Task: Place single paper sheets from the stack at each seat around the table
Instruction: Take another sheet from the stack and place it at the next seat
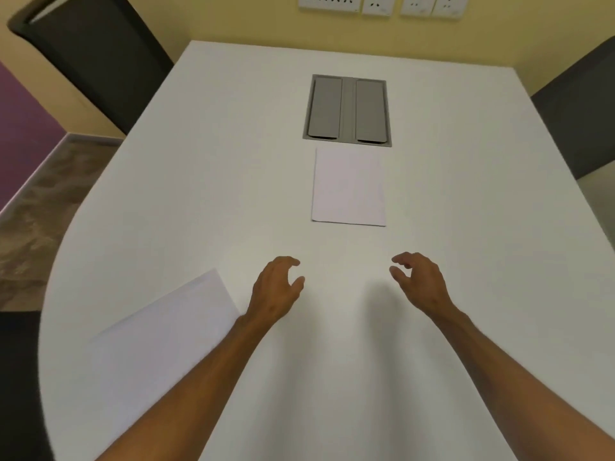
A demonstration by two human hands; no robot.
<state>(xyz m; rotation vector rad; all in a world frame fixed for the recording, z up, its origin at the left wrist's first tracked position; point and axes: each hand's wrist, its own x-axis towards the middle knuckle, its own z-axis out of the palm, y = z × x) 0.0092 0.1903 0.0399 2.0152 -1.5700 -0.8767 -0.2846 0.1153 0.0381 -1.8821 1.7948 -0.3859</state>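
A white paper stack (pixel 348 187) lies in the middle of the white table (pixel 206 181), just below the grey cable hatch. A single white sheet (pixel 159 334) lies askew near the table's left front edge, partly under my left forearm. My left hand (pixel 278 289) hovers over bare table below the stack, fingers curled and apart, holding nothing. My right hand (pixel 417 281) hovers to its right, also empty with fingers apart. Both hands are short of the stack and not touching it.
A grey cable hatch (pixel 347 110) with two flaps is set into the table beyond the stack. Dark chairs stand at the far left (pixel 96 58), the right (pixel 579 118) and the near left (pixel 16 387). Wall sockets (pixel 379 5) line the yellow wall.
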